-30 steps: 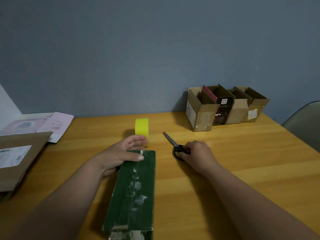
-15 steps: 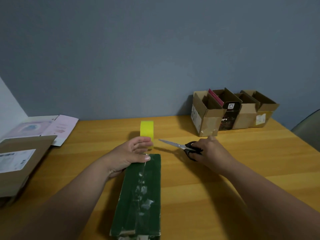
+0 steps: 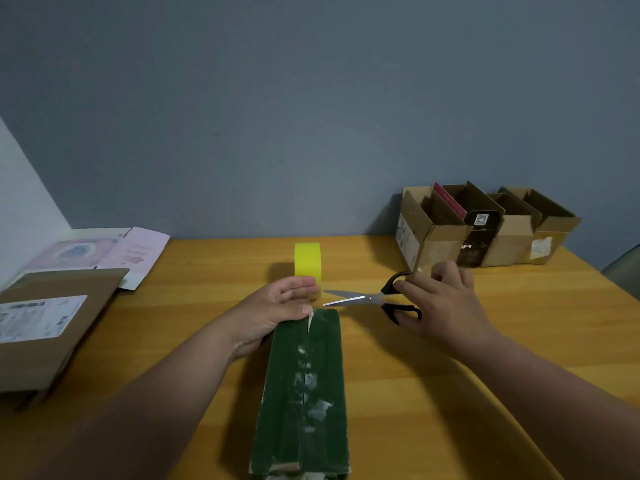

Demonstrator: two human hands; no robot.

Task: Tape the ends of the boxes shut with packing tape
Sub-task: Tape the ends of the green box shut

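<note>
Right hand (image 3: 440, 299) pinching open scissors (image 3: 374, 299), left hand (image 3: 277, 306) gripping green box's (image 3: 304, 393) far end; tape uncut, brown boxes (image 3: 485, 230) untaped.

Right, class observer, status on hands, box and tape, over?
Left hand grips far end of green box. Right hand holds scissors, blades open, aimed at box end. Yellow tape roll upright just behind. Nothing blocking.

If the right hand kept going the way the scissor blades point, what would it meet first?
The right hand holds the scissors with open blades aimed leftward. First in line are the left hand's fingertips at the green box's far end, just before the yellow tape roll. Depth is unclear.
</note>
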